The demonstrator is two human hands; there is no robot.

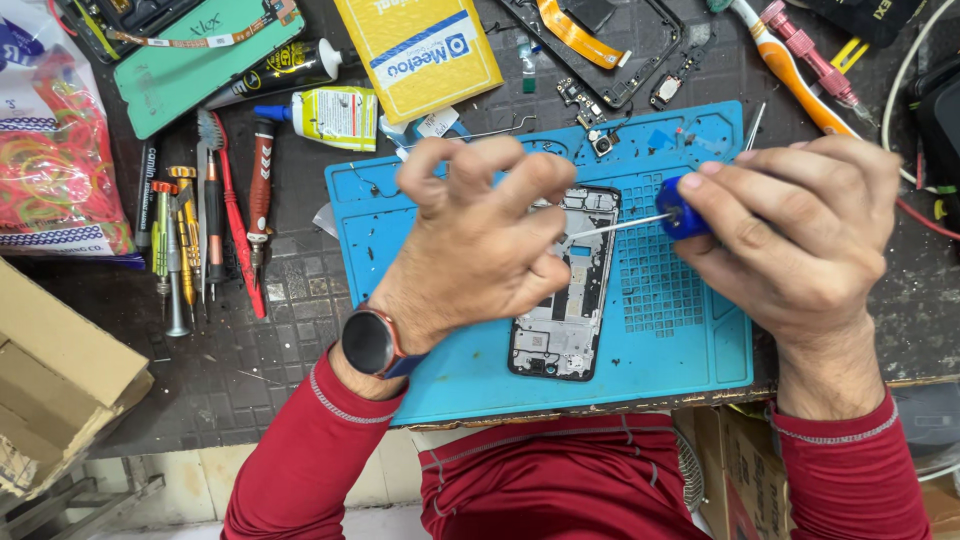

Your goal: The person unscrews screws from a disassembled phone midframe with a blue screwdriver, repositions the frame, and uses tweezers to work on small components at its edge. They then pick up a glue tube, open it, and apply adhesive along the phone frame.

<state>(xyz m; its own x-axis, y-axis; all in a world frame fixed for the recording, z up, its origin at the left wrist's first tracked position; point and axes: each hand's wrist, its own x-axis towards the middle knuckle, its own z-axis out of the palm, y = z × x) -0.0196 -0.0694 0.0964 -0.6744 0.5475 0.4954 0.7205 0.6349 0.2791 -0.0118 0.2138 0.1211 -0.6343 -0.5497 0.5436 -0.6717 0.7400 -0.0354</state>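
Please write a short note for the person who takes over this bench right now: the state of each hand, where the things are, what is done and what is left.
Left hand: fingers bent, resting on the opened phone frame, steadying it.
Right hand: grips a blue-handled screwdriver; its tip sits at the upper part of the frame.
The frame lies on the blue repair mat, back open, inner parts bare.
A small camera module lies at the mat's top edge; spare screwdrivers lie left of it.
Done: phone opened.
Left: whether screws remain cannot be seen.
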